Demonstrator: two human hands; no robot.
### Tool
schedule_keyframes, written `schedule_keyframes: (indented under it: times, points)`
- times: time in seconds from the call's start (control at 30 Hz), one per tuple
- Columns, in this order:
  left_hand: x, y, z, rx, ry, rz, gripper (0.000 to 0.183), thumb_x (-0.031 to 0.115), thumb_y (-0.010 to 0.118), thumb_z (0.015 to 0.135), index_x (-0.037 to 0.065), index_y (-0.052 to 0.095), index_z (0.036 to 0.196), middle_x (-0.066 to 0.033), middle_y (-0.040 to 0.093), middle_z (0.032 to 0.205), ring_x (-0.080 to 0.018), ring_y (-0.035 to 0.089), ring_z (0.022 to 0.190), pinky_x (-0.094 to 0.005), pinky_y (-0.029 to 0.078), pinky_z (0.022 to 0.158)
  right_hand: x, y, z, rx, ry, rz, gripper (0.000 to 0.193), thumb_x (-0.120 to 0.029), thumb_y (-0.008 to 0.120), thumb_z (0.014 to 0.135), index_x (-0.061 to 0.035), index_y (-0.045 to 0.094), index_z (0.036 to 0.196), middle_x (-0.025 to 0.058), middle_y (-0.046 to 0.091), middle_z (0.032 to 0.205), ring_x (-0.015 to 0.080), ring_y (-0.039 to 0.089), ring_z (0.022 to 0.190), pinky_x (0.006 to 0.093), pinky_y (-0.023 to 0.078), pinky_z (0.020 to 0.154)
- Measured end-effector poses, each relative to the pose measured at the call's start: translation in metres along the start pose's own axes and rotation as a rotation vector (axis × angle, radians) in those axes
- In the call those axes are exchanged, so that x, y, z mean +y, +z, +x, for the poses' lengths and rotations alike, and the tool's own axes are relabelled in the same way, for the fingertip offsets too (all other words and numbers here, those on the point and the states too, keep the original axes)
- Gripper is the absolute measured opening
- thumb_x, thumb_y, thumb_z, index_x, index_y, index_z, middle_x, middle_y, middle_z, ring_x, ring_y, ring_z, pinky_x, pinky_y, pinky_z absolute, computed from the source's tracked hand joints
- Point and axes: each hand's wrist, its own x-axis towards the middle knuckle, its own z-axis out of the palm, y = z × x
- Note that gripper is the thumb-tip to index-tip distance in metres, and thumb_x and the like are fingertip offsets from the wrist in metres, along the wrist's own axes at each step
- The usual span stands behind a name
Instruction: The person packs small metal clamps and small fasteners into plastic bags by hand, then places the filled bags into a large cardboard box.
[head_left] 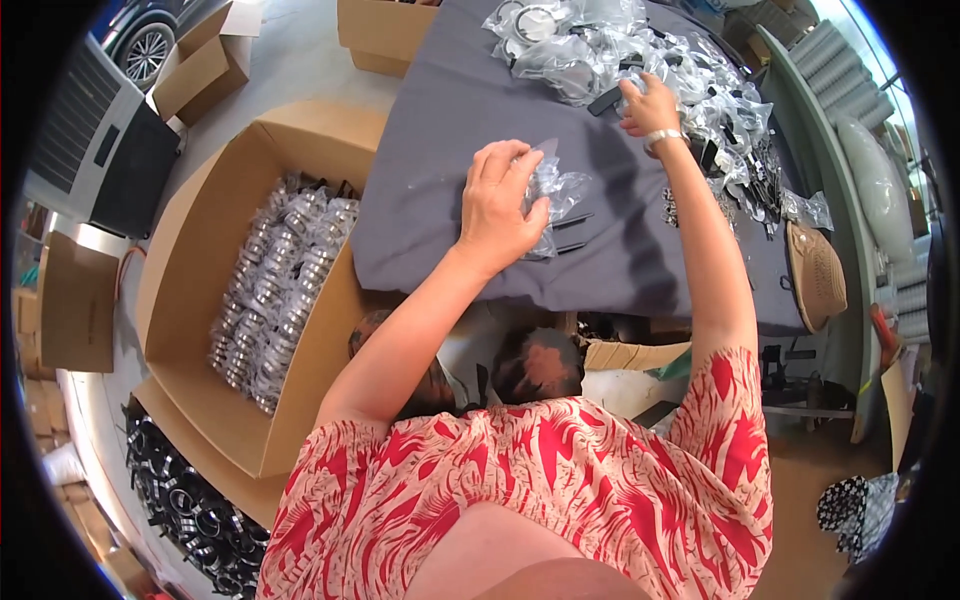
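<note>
While the left hand (500, 208) curls over a near clear bag (566, 188) on the counter (425, 140), the right hand (650, 106) is at the far bagged pile (580, 58); neither grip can be determined.

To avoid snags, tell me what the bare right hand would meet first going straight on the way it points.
Most likely the heap of clear, crinkled plastic bags on the dark grey cloth, just beyond the right hand; depth is unclear, so it may already touch them.
</note>
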Motion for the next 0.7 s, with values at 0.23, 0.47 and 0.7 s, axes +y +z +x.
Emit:
schedule_keyframes:
  times: [0.23,0.47,0.7]
  points:
    - [-0.002,-0.001,-0.002,-0.013,-0.043,0.009,0.046,0.003,0.065,0.057,0.005,0.056,0.102,-0.0148,0.049,0.116,-0.0336,0.048,0.103,-0.0382,0.045,0.082,-0.007,0.035,0.014,0.168,-0.099,-0.601,0.044,-0.033,0.053,0.080,-0.0055,0.050,0.114,0.0200,0.063,0.084,0.0334,0.062,0.073,0.0428,0.049,0.066]
    - [-0.001,0.001,0.000,0.010,-0.044,-0.027,0.051,0.003,0.065,0.057,0.004,0.053,0.107,-0.0154,0.052,0.111,-0.0352,0.048,0.103,-0.0396,0.042,0.086,-0.022,0.043,0.032,0.036,-1.171,-0.967,0.035,-0.010,0.048,0.079,-0.0172,0.051,0.114,0.0083,0.055,0.097,0.0271,0.054,0.094,0.0372,0.047,0.073]
    - [-0.002,-0.002,-0.004,-0.021,-0.045,-0.008,0.050,0.003,0.064,0.057,0.005,0.054,0.106,-0.0155,0.051,0.112,-0.0351,0.048,0.103,-0.0388,0.042,0.087,-0.031,0.061,0.043,-0.274,-1.411,-1.347,0.039,-0.015,0.048,0.082,-0.0228,0.047,0.120,0.0014,0.055,0.092,0.0198,0.053,0.092,0.0329,0.047,0.069]
